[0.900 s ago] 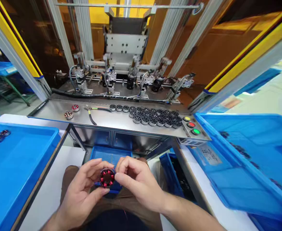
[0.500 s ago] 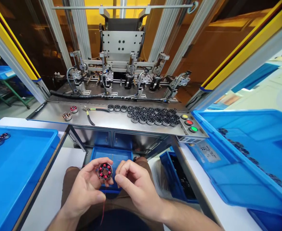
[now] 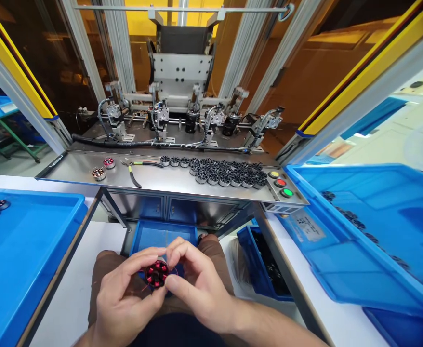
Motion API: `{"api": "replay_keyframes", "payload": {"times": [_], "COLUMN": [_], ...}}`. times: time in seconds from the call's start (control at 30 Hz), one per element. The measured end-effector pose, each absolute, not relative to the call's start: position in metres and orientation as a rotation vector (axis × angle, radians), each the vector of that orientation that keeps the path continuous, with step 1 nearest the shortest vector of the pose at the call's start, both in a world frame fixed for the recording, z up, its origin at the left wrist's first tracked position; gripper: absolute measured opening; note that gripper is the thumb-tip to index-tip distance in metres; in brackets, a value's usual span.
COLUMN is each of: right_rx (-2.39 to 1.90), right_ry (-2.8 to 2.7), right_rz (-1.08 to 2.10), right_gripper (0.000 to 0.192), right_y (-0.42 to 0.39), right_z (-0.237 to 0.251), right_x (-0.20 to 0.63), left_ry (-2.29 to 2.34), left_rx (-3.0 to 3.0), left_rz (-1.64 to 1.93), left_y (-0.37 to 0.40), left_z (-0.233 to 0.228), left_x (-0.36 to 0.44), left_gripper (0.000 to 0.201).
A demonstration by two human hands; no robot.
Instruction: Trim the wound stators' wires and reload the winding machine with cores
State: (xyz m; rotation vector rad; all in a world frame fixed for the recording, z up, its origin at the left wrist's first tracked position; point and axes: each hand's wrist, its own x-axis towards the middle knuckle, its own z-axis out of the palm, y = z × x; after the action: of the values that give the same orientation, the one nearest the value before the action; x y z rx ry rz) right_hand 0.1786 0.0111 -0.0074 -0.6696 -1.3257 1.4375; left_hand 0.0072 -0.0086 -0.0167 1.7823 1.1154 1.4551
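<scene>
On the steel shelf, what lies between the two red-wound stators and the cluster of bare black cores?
In the head view, only the pliers lie between the wound stators and bare cores.

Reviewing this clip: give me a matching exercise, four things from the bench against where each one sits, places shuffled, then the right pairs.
Things:
1. wound stator
2. pliers
3. green button
4. bare stator cores

Places:
A. right end of the steel shelf
B. between the fingers of both hands
C. massed mid-shelf
D. on the shelf, left of the cores

Pairs: 1-B, 2-D, 3-A, 4-C
</scene>
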Motion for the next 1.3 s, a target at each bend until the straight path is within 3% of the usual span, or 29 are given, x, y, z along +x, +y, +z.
{"api": "replay_keyframes", "payload": {"times": [0.33,0.4,0.47,0.57,0.7,0.9,1.17,1.3], "right_rx": [-0.807,-0.767,-0.744,-0.763,-0.867,-0.737,-0.825,-0.823], "right_ry": [-1.118,-1.176,-1.258,-1.258,-1.074,-1.055,-1.210,-1.215], "right_rz": [1.471,1.413,1.311,1.238,1.356,1.433,1.186,1.254], "right_gripper": [0.019,0.014,0.021,0.009,0.022,0.025,0.017,0.014], "right_y": [0.001,0.001,0.003,0.007,0.011,0.008,0.007,0.010], "right_z": [-0.021,-0.021,-0.018,-0.013,-0.012,-0.019,-0.017,-0.013], "right_x": [0.165,0.168,0.169,0.168,0.162,0.165,0.172,0.175], "left_ry": [1.178,1.172,1.162,1.165,1.176,1.172,1.172,1.188], "left_rx": [1.727,1.760,1.811,1.845,1.741,1.420,1.453,1.599], "left_rz": [1.456,1.435,1.402,1.373,1.375,1.434,1.418,1.443], "left_y": [-0.011,-0.010,-0.010,-0.009,-0.010,-0.006,-0.002,-0.002], "left_z": [-0.018,-0.017,-0.017,-0.019,-0.020,-0.014,-0.008,-0.005], "left_x": [0.005,0.004,0.004,0.004,0.005,0.006,0.010,0.011], "left_gripper": [0.049,0.050,0.051,0.052,0.050,0.040,0.043,0.042]}}
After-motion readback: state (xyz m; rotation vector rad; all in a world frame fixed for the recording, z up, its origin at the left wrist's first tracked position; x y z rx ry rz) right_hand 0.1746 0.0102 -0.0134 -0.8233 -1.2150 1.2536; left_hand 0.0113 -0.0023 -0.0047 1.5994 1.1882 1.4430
